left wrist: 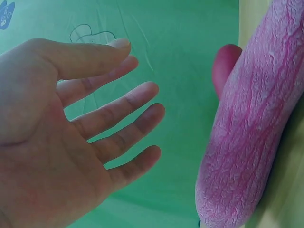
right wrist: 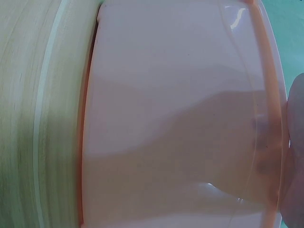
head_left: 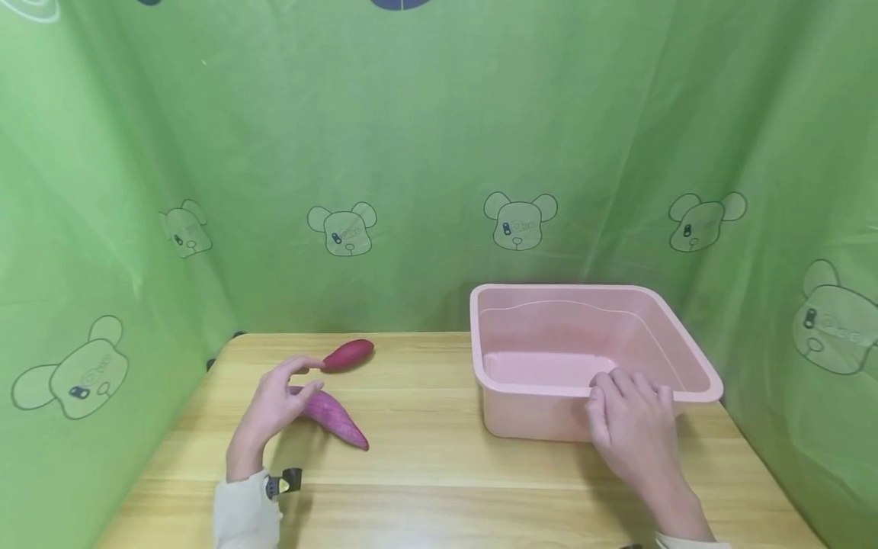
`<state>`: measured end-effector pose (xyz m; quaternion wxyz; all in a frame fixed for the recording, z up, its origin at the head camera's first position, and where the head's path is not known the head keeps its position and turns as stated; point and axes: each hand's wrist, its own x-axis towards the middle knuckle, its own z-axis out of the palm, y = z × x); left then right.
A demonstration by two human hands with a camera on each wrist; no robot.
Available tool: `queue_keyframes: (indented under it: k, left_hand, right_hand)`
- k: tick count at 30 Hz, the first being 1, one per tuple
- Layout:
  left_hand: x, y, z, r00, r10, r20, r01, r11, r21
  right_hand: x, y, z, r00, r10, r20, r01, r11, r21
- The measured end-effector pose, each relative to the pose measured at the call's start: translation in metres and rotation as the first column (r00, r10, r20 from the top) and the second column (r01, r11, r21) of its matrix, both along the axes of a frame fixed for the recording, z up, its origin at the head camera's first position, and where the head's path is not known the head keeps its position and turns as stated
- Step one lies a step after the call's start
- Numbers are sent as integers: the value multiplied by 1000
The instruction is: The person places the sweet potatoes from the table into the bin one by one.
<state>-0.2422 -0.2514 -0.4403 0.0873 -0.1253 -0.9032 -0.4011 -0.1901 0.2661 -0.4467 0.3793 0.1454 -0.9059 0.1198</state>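
My left hand (head_left: 276, 402) hovers over the left part of the table, thumb and fingers apart with nothing between them. Just beside it lies a wrinkled purple sweet potato (head_left: 334, 421), whose near end is partly hidden by the hand in the head view. The left wrist view shows a gap between the fingers and this sweet potato (left wrist: 249, 118). Farther back is a smooth dark red sweet potato (head_left: 351, 355). On the right, my right hand (head_left: 634, 427) grips the front rim of a pink plastic basin (head_left: 535, 390), fingers curled over the edge; its outer wall (right wrist: 175, 71) fills the right wrist view.
The wooden table (head_left: 425, 488) carries these things. A green curtain (head_left: 425, 152) printed with bear heads encloses the back and both sides, close behind the basin. Inside the basin, the visible floor holds nothing.
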Motion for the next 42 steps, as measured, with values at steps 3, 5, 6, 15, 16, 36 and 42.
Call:
queue_keyframes:
  k: [3,5,6,15,16,36,42]
  left_hand:
    - [-1,-2,-1,1000,11,5,-11,1000,-12]
    - [-2,-3,-2,1000,13,12,-12,1000,-16]
    - [-2,-3,-2,1000,12,16,-12,1000,-19]
    - [-4,-7,-8,1000,10,29,-8,997,-70]
    - [-4,-7,-8,1000,6,30,-4,997,-77]
    - [-6,-11,-21,986,-14,167,30,995,-94]
    - [-7,-12,-24,983,-13,181,34,993,-114]
  right_hand:
    - [0,0,0,1000,-1,0,1,1000,0]
    - [0,0,0,1000,-3,2,3,1000,0]
    - [0,0,0,1000,-4,4,4,1000,-1]
    - [2,-1,1,1000,-11,23,11,1000,-4]
    - [2,-1,1,1000,-10,23,10,1000,-6]
    - [1,-1,0,1000,-6,15,6,1000,-4]
    - [1,-1,1,1000,-13,23,13,1000,-1]
